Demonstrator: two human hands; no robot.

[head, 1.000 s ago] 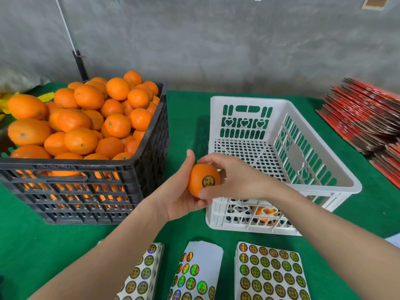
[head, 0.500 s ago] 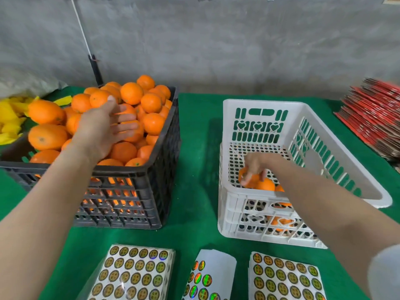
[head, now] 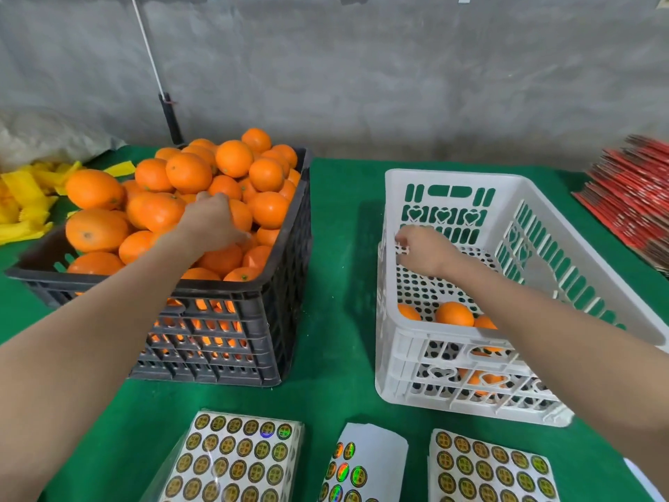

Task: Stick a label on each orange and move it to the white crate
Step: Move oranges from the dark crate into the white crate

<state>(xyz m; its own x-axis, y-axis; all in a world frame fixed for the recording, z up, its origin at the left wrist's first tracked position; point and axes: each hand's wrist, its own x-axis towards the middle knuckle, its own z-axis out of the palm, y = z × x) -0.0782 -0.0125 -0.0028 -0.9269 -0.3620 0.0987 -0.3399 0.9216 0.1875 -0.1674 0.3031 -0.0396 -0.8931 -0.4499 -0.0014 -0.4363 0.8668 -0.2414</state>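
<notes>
While L hand [head: 213, 222] is down on the heap in the black crate [head: 231, 338], R hand [head: 423, 250] hangs over the white crate [head: 452, 182]
L fingers curl round one orange [head: 242, 216] at heap's right-centre; it sits among the others, touching them. R fingers loosely bent, nothing held; tips close to white crate's left wall, contact w/ wall cannot tell. Three oranges [head: 454, 313] lie on white crate's floor at near end, side by side; labels on them not readable from this angle. Crates stand apart on green cloth [head: 336, 284], black to the left. Three label sheets [head: 235, 461] lie nearest the camera, in front of both crates; middle one curled, stickers only along its left side
</notes>
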